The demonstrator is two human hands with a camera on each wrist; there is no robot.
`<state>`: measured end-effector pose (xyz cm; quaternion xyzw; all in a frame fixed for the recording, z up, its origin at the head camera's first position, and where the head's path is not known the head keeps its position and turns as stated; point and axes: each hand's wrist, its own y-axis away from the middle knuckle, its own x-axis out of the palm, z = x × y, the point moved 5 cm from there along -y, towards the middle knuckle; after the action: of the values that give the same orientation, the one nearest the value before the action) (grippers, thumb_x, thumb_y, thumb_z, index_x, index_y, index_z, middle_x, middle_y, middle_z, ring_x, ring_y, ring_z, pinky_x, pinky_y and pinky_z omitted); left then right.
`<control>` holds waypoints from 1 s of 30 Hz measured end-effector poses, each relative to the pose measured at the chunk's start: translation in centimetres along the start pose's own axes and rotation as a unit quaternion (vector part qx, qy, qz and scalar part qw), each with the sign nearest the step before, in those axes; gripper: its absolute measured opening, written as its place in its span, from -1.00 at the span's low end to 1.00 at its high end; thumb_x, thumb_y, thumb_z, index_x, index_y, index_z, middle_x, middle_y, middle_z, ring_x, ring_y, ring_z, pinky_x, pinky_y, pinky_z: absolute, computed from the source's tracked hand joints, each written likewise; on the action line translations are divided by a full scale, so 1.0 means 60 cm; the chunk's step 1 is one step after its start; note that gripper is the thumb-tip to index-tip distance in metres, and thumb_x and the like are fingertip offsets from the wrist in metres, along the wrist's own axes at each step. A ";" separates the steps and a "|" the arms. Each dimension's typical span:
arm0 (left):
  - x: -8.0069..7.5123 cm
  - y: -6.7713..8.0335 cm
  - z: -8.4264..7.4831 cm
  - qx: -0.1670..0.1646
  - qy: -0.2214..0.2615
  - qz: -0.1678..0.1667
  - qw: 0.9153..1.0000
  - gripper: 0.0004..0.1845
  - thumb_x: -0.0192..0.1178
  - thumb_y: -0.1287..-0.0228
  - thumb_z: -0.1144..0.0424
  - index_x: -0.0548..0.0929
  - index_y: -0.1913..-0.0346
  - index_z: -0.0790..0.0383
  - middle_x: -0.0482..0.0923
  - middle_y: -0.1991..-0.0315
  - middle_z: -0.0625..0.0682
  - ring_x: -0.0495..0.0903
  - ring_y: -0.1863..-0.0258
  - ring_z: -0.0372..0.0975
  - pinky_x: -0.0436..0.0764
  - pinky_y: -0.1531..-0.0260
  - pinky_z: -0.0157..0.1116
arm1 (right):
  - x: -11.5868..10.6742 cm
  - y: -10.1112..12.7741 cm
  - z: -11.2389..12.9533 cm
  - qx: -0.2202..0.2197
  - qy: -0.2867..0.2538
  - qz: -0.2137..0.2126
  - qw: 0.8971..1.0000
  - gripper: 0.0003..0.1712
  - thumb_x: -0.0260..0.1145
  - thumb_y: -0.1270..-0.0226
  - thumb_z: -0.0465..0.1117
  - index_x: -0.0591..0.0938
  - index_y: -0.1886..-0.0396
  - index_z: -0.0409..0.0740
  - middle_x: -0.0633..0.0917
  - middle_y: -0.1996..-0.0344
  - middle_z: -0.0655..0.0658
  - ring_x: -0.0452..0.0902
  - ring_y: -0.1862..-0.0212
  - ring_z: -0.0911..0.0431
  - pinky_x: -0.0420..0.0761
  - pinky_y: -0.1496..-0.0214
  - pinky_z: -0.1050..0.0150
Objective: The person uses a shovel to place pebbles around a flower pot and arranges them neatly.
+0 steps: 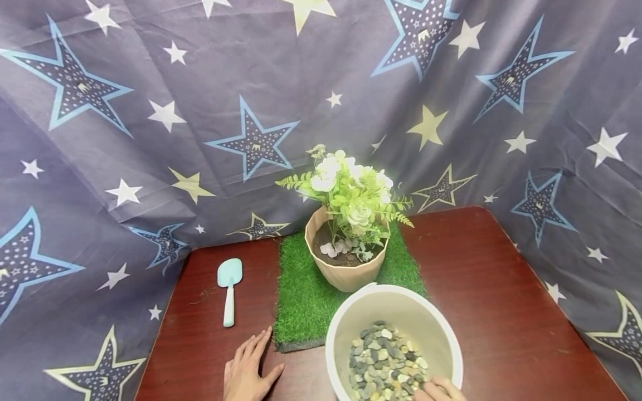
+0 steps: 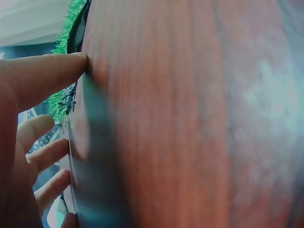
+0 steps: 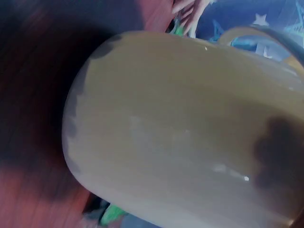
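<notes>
My left hand (image 1: 249,365) lies flat on the dark red table (image 1: 501,312), fingers straight, just left of the green grass mat (image 1: 301,301). In the left wrist view its fingers (image 2: 45,76) press the table top (image 2: 190,123) beside the mat's edge (image 2: 61,102). My right hand (image 1: 437,389) is at the near rim of a white bucket (image 1: 396,303), its fingers curled over the rim above grey and tan pebbles (image 1: 385,362). The right wrist view is filled by the bucket's outer wall (image 3: 180,133).
A beige pot (image 1: 346,273) with white flowers and green leaves (image 1: 351,197) stands on the mat behind the bucket. A small teal trowel (image 1: 229,289) lies on the table to the left. A star-print cloth (image 1: 150,139) hangs around the table.
</notes>
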<state>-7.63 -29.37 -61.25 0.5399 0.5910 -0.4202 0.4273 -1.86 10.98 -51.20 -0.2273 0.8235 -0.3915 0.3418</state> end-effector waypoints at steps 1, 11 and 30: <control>-0.001 0.000 0.000 0.004 -0.002 -0.006 1.000 -0.05 0.43 -0.08 -0.26 0.35 -0.56 -0.18 0.47 -0.45 -0.06 0.38 -0.42 -0.02 0.49 0.03 0.11 | 0.010 0.002 0.005 -0.008 -0.006 0.002 1.000 -0.55 -0.08 -0.53 -0.37 0.50 0.54 0.13 0.48 0.53 0.10 0.35 0.44 0.25 0.52 0.22 0.34; -0.001 -0.001 -0.002 0.008 -0.002 -0.010 1.000 -0.05 0.44 -0.08 -0.27 0.36 -0.56 -0.19 0.48 -0.44 -0.05 0.39 -0.41 -0.02 0.50 0.05 0.09 | 0.028 -0.066 0.009 0.030 -0.067 0.037 0.997 -0.44 -0.10 -0.54 -0.41 0.42 0.64 0.20 0.31 0.59 0.15 0.16 0.50 0.28 0.37 0.33 0.35; -0.003 0.001 -0.001 0.016 0.001 -0.025 1.000 -0.05 0.46 -0.05 -0.24 0.39 -0.54 -0.18 0.50 -0.43 -0.05 0.42 -0.37 -0.02 0.51 0.05 0.12 | 0.019 -0.085 -0.023 0.159 -0.141 0.057 0.976 -0.67 0.10 -0.59 0.03 0.77 0.19 0.13 0.58 0.44 0.21 0.41 0.37 0.33 0.41 0.25 0.43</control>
<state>-7.56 -29.35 -61.04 0.5322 0.5978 -0.4399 0.4073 -3.13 7.91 -46.92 -0.1760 0.7061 -0.4612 0.5077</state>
